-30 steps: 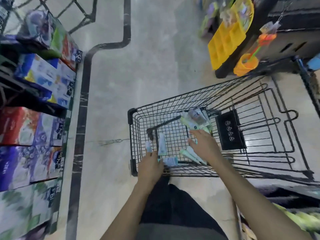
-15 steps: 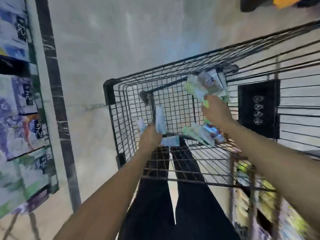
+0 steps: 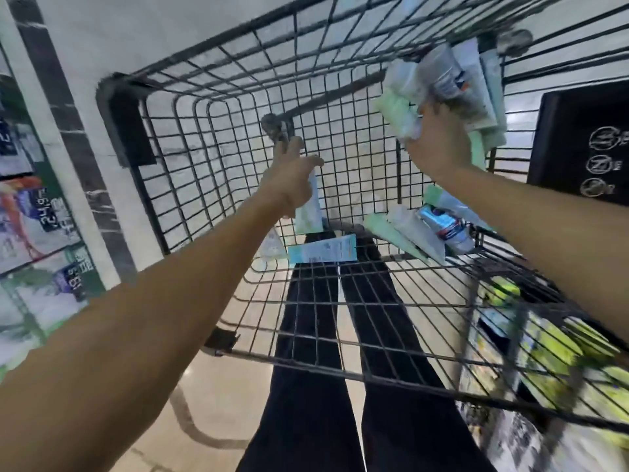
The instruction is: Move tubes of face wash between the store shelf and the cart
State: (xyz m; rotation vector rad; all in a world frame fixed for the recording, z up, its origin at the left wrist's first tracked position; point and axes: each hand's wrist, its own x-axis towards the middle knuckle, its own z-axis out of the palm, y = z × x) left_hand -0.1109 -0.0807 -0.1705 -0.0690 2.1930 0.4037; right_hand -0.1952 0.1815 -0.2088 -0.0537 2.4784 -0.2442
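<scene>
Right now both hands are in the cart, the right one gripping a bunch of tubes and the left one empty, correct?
Not quite. The left hand is not empty: the head view shows it holding one tube. The rest stands: both hands are in the cart, and the right hand grips a bunch of tubes.

Single head view, worn high, tilted steeply down, close over wire cart (image 3: 238, 107); both forearms reach in from lower corners; own legs and floor (image 3: 211, 403) visible through mesh.
</scene>
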